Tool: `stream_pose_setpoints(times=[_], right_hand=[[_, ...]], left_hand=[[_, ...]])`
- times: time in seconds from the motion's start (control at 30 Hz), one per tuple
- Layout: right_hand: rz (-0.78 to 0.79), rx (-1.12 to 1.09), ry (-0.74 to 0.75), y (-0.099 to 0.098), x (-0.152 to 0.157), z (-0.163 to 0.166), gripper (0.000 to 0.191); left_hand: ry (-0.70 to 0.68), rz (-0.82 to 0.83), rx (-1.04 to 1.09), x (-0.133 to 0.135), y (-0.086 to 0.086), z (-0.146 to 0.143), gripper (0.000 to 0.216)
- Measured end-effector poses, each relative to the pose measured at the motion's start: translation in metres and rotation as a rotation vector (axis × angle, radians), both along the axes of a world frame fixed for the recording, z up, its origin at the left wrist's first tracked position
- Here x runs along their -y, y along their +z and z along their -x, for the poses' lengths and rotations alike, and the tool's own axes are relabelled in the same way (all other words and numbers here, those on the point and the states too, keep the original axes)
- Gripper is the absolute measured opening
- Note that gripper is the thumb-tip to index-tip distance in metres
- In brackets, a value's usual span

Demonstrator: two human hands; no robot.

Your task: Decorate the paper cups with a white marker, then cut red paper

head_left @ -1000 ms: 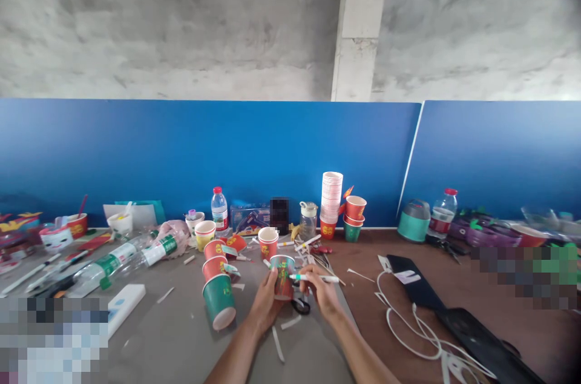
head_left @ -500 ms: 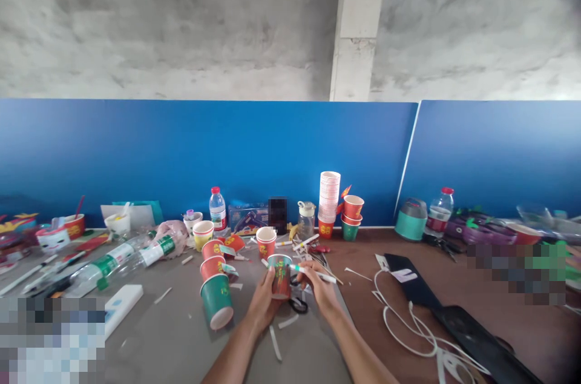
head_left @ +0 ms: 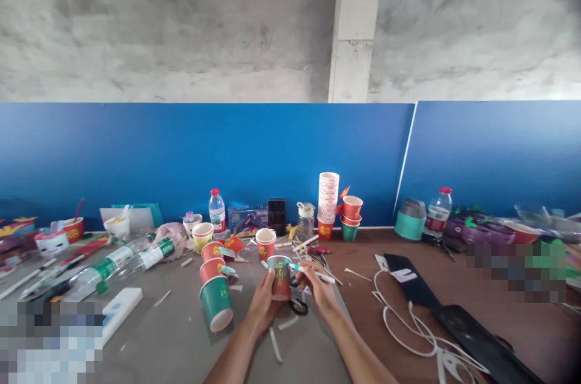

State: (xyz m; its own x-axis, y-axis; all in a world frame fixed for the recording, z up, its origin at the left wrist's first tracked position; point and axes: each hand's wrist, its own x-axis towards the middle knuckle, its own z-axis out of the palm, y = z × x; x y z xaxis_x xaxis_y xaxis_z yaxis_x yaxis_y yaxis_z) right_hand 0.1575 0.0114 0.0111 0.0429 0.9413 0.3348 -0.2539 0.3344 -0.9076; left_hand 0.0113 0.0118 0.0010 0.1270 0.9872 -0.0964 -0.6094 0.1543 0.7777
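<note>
Paper cup [head_left: 281, 280], one, dark red and green with a decorated side, held over the grey tabletop [head_left: 172, 329] close to its right edge, where the brown tabletop [head_left: 467, 287] begins. Watching remotely through the head camera, I see two bare hands: the left hand [head_left: 263, 302] grips the cup by its side, thumb toward me, and the right hand [head_left: 318, 288] pinches one white marker [head_left: 327, 278] with a teal band. The cup's long axis runs nearly upright, mouth up, base down. The marker lies crosswise to it, its tip end pointing left at the cup and its tail sloping down toward the right; whether the tip touches, I cannot tell. Just beyond the cup stands one red cup [head_left: 265, 246]. To the left are three cups in a line, two red ones [head_left: 211, 271] and one green cup [head_left: 216, 300], the green on its side with its base toward the near edge. Along the far edges I count two upright red-capped bottles [head_left: 216, 214], one tall cup stack [head_left: 327, 205] and one short stack [head_left: 351, 219] of three.
</note>
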Motion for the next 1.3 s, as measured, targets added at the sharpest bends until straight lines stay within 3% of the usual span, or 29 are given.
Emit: stream_pose_setpoints(times=[0.73,0.87,1.3], right_hand=[[0.039,-0.063,0.017,-0.0092,-0.0088,0.0004,0.021],[0.049,-0.051,0.088,-0.0083,-0.006,0.0027,0.018],[0.062,-0.047,0.075,-0.0042,-0.0034,0.0032,0.022]], left_hand=[[-0.009,0.04,-0.01,0.0004,0.0002,0.0027,0.047],[-0.004,0.029,-0.002,0.0002,0.0006,0.0026,0.05],[-0.016,0.034,-0.016,0.0006,0.0001,0.0052,0.045]])
